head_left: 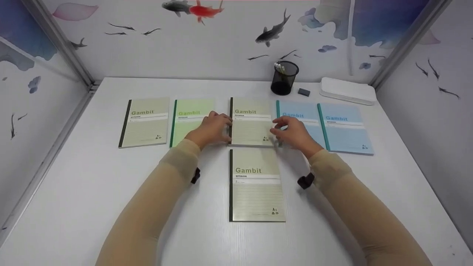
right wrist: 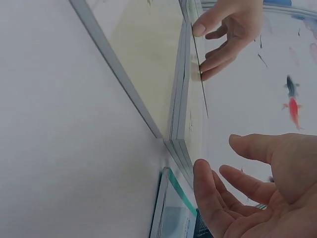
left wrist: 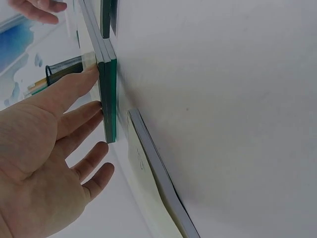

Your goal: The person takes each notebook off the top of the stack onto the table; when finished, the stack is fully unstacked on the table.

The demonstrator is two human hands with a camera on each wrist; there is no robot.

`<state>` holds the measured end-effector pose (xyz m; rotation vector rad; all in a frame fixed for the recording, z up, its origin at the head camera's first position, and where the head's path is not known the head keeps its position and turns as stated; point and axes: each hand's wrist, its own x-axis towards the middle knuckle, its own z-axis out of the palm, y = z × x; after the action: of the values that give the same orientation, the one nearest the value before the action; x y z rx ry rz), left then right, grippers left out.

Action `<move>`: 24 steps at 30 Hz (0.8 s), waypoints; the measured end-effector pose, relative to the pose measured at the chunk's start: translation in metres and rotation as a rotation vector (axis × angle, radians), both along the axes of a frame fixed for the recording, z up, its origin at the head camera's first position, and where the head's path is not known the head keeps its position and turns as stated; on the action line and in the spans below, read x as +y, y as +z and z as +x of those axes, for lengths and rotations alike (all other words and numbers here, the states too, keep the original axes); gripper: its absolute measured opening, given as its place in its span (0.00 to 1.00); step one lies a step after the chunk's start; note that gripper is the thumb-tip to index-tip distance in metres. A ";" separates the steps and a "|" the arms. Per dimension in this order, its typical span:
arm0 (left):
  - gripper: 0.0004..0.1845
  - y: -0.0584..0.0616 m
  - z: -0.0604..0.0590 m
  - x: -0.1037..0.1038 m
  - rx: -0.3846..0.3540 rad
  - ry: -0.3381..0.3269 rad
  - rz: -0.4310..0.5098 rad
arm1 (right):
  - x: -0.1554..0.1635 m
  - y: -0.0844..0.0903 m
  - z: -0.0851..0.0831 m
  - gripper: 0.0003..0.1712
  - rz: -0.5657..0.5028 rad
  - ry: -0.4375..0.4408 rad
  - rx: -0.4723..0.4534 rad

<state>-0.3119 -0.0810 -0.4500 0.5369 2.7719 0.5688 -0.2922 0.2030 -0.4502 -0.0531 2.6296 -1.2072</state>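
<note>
A beige Gambit notebook (head_left: 251, 123) lies in the middle of a row of five on the white table (head_left: 92, 177). My left hand (head_left: 218, 127) touches its dark spine with nearly straight fingers, which the left wrist view shows as fingers (left wrist: 74, 116) lying along the notebook edges. My right hand (head_left: 286, 131) hovers at the notebook's right edge, and in the right wrist view its fingers (right wrist: 218, 193) are relaxed and hold nothing. A second beige notebook (head_left: 255, 184) lies just below, between my forearms.
The row also holds a beige notebook (head_left: 145, 122), a light green one (head_left: 188, 118) and two blue ones (head_left: 345, 127). At the back stand a black mesh pen cup (head_left: 283, 77), a dark eraser (head_left: 303, 92) and a white case (head_left: 347, 90). Panel walls close three sides.
</note>
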 end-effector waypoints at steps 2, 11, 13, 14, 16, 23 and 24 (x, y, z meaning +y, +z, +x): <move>0.32 0.000 0.000 0.000 -0.005 0.001 0.004 | -0.001 -0.001 -0.007 0.28 -0.011 -0.007 -0.013; 0.31 0.000 0.000 0.001 0.017 -0.025 -0.018 | -0.008 -0.004 -0.032 0.39 0.087 0.017 -0.086; 0.31 0.000 0.000 0.001 0.013 -0.022 -0.014 | -0.010 -0.003 -0.035 0.42 0.129 0.020 -0.099; 0.31 0.000 0.000 0.002 0.014 -0.022 -0.014 | -0.011 -0.002 -0.037 0.43 0.147 0.016 -0.105; 0.31 0.000 0.000 0.002 0.017 -0.019 -0.017 | -0.012 0.000 -0.040 0.44 0.174 0.005 -0.116; 0.31 0.003 0.001 0.002 0.064 -0.047 -0.090 | -0.015 0.001 -0.046 0.40 0.184 -0.007 -0.147; 0.31 0.003 0.001 0.002 0.079 -0.056 -0.107 | -0.014 0.001 -0.046 0.39 0.180 -0.009 -0.153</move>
<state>-0.3106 -0.0786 -0.4473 0.6226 2.8316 0.3921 -0.3384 0.1886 -0.4488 0.0799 2.5929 -0.9331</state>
